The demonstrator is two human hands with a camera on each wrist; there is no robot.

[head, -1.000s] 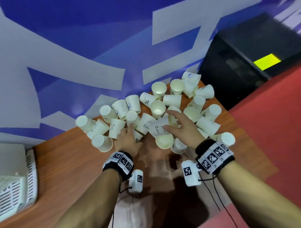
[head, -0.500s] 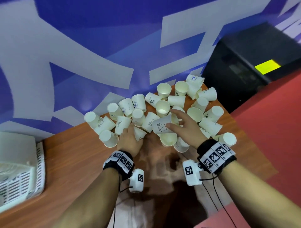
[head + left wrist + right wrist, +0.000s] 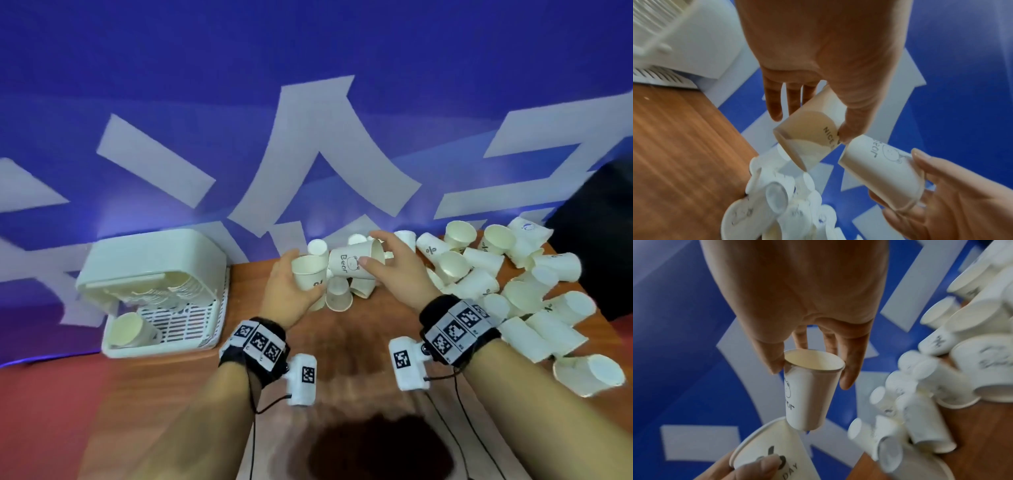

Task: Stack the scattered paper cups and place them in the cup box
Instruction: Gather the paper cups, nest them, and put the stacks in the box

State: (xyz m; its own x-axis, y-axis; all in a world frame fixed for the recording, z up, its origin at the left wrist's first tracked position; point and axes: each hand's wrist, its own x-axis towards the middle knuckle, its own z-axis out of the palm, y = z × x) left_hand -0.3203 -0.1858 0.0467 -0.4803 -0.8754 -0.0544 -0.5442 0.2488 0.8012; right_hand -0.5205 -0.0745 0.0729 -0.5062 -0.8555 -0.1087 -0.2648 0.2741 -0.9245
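My left hand [image 3: 291, 291] grips a white paper cup [image 3: 310, 275] printed with a percent sign, its mouth facing me. My right hand [image 3: 394, 270] pinches a "Bear" cup [image 3: 354, 262] near its rim, lying sideways with its base pointing at the left cup's mouth. In the left wrist view the Bear cup [image 3: 881, 175] sits just beside the held cup [image 3: 809, 139], base near rim. The right wrist view shows the Bear cup [image 3: 809, 389] base almost touching the other cup's rim [image 3: 766, 447]. Both cups are lifted above the wooden table [image 3: 359, 329]. The white cup box [image 3: 161, 291] stands at the left.
Several loose white cups [image 3: 507, 287] lie scattered over the right part of the table, some near its right edge [image 3: 587, 373]. A cup stack [image 3: 128, 330] lies inside the box. A blue and white banner [image 3: 308, 154] rises behind. A dark cabinet [image 3: 599, 219] stands at far right.
Both hands have lifted a cup each out of the pile and brought them together. The head view has swung left, bringing the cup box into full sight.
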